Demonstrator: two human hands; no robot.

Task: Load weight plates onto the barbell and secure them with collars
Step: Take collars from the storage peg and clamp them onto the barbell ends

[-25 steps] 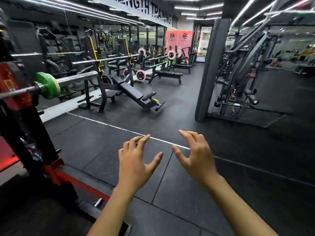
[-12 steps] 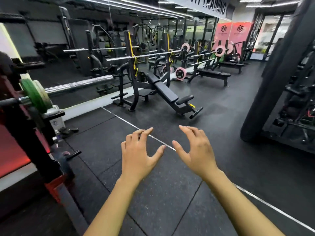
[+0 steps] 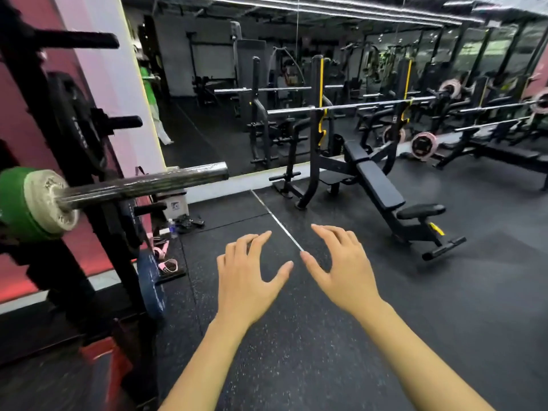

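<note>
The barbell sleeve (image 3: pixel 142 183) juts out from the left at chest height, bare steel past a green weight plate (image 3: pixel 17 204) that sits on it. A black plate (image 3: pixel 75 126) hangs on a rack peg behind it, and a blue plate (image 3: pixel 152 284) stands low on the rack by the floor. My left hand (image 3: pixel 247 272) and my right hand (image 3: pixel 341 266) hover side by side over the floor, right of the sleeve, fingers spread and holding nothing. No collar is in sight.
The black and red rack (image 3: pixel 68 262) fills the left side. An incline bench (image 3: pixel 382 188) stands ahead on the right, with more benches and barbells behind it. Pink sandals (image 3: pixel 167 264) and a bottle (image 3: pixel 172 225) lie by the mirror wall (image 3: pixel 267 69).
The view has swung left and come closer to the rack, so the sleeve and green plate loom larger. Both hands keep the same spread, empty pose.
</note>
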